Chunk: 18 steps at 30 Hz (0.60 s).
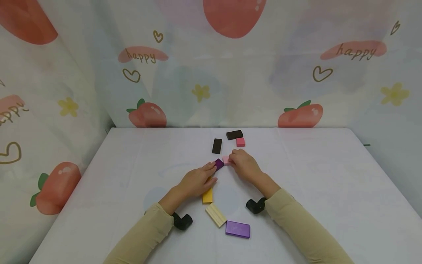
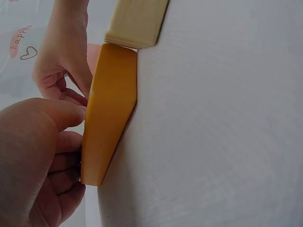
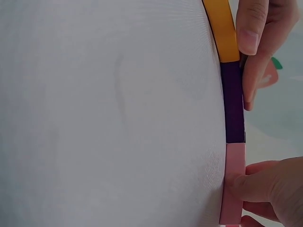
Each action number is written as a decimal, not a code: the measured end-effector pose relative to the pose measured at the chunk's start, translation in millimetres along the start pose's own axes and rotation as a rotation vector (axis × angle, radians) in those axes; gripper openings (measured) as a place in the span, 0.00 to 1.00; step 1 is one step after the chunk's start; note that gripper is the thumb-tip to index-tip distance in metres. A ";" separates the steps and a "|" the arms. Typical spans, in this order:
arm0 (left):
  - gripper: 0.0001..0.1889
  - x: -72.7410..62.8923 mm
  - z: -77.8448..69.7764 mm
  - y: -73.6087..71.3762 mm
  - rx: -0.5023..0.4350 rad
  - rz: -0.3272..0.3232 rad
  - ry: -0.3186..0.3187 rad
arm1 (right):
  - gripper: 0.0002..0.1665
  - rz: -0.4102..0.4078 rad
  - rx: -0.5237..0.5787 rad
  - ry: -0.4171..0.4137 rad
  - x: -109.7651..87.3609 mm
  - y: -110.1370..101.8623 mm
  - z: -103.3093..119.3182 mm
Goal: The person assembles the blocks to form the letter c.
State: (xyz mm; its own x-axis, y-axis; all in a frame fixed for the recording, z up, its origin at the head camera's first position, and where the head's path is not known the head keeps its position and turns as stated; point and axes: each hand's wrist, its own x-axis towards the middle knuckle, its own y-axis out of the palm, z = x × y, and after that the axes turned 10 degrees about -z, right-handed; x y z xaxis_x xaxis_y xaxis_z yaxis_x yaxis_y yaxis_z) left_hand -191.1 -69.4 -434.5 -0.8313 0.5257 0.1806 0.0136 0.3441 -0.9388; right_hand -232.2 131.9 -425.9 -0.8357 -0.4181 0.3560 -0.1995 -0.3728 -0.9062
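Note:
My right hand [image 1: 245,165] pinches a pink block [image 3: 235,161], thumb on its near face and fingers behind. The pink block's end meets a dark purple block [image 3: 233,101], which in turn meets a yellow block [image 3: 223,30]. My left hand [image 1: 196,179] lies over the purple and yellow blocks with its fingers stretched out, fingertips at the purple one. In the left wrist view, its thumb is at the top edge of the yellow block [image 2: 111,104], and a plain wooden block [image 2: 137,21] touches that block's far end. The hand partly hides the yellow block in the head view.
A bright purple block [image 1: 237,229] touches the wooden block's near corner, continuing the curved row. Beyond the hands lie two black blocks [image 1: 217,146] and a small bright pink block [image 1: 240,142]. Black curved pieces [image 1: 255,206] show at both wrists. A patterned curtain hangs behind the table.

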 end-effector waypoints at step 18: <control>0.27 -0.2 -0.5 0.0 0.017 0.000 0.001 | 0.04 -0.035 -0.002 -0.032 -2.0 -1.0 0.7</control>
State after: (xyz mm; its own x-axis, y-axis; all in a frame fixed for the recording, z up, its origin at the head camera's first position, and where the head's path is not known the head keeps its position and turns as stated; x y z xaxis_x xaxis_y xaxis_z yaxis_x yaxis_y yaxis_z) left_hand -190.6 -69.1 -434.4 -0.8307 0.5267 0.1806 0.0046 0.3310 -0.9436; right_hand -230.0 132.5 -425.6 -0.8113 -0.4313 0.3946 -0.2292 -0.3863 -0.8935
